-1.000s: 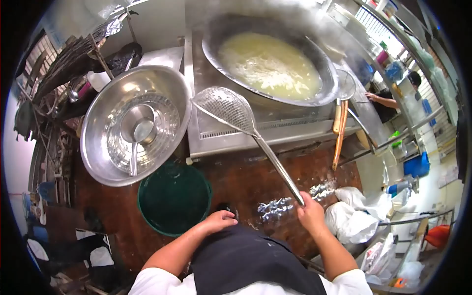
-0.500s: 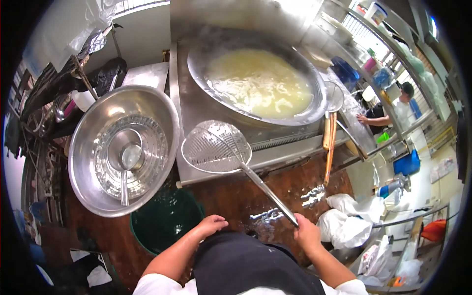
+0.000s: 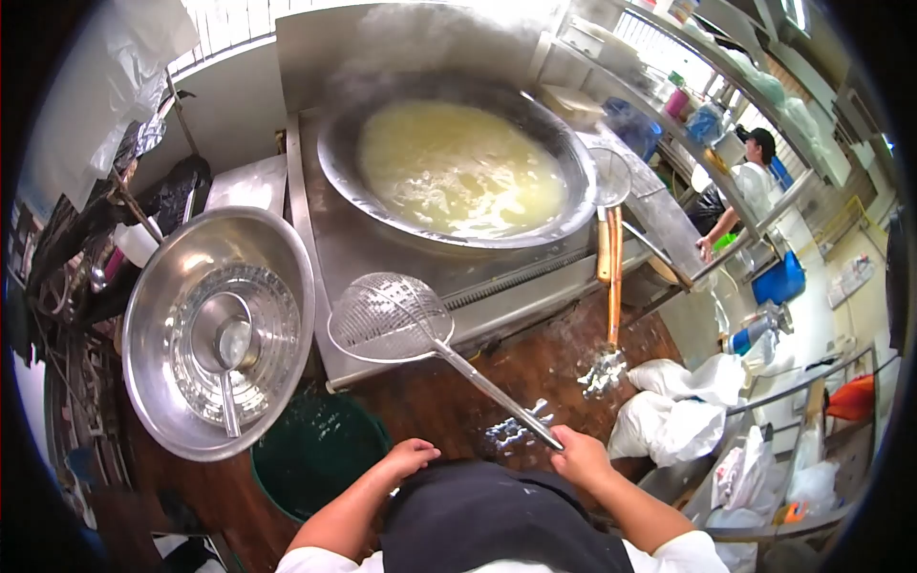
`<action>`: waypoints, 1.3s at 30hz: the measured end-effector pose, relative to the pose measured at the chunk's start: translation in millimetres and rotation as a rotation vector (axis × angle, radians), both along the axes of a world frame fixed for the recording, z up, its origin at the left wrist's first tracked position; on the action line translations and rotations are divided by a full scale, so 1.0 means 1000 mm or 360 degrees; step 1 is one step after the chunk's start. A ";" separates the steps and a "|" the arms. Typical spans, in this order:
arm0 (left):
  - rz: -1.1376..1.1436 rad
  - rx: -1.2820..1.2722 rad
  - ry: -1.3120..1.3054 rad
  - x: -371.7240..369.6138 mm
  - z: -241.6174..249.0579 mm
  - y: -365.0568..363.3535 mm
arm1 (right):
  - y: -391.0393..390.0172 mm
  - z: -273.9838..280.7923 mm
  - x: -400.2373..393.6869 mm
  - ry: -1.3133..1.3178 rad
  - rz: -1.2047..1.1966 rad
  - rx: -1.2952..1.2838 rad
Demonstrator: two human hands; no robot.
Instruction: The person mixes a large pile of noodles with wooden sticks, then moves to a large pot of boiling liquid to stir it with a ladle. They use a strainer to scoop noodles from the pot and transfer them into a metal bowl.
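Note:
My right hand (image 3: pixel 581 458) is closed round the end of a long metal handle. The handle belongs to a wire skimmer (image 3: pixel 390 320), whose mesh bowl overlaps the front edge of the stove in this view. Nothing shows in my left hand (image 3: pixel 413 458), which rests in front of the dark apron (image 3: pixel 497 525) with its fingers loosely extended. Behind the skimmer, a large wok (image 3: pixel 334 177) holds steaming, bubbling yellowish liquid. To the left stands a wide steel basin (image 3: pixel 148 382) with a metal ladle (image 3: pixel 231 406) lying in it.
A dark green tub (image 3: pixel 320 458) sits on the wet brown floor below the basin. Right of the wok lie another strainer (image 3: pixel 611 177) and wooden handles (image 3: pixel 613 277). White sacks (image 3: pixel 673 420) are at my right. Another person (image 3: pixel 750 181) stands beyond the shelves.
The view has tilted and shifted, so the wok and basin sit further left. The skimmer stays in my right hand, held much the same way. The other person has shifted slightly in view.

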State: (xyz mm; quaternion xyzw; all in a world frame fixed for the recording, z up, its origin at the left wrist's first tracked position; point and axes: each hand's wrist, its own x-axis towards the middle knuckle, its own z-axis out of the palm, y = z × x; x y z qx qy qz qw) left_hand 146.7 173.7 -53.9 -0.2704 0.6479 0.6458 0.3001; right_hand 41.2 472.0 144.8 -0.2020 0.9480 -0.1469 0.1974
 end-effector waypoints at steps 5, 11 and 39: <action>-0.0071 -0.0039 0.0031 -0.007 0.004 -0.008 | 0.013 0.020 0.009 -0.0236 -0.0044 -0.0316; -0.0133 -0.0079 0.0078 -0.012 0.013 -0.013 | 0.013 0.024 0.024 -0.1117 -0.0567 -0.0492; -0.0206 0.0042 -0.0143 -0.040 0.006 -0.029 | -0.008 0.028 0.017 -0.0154 -0.0093 -0.0192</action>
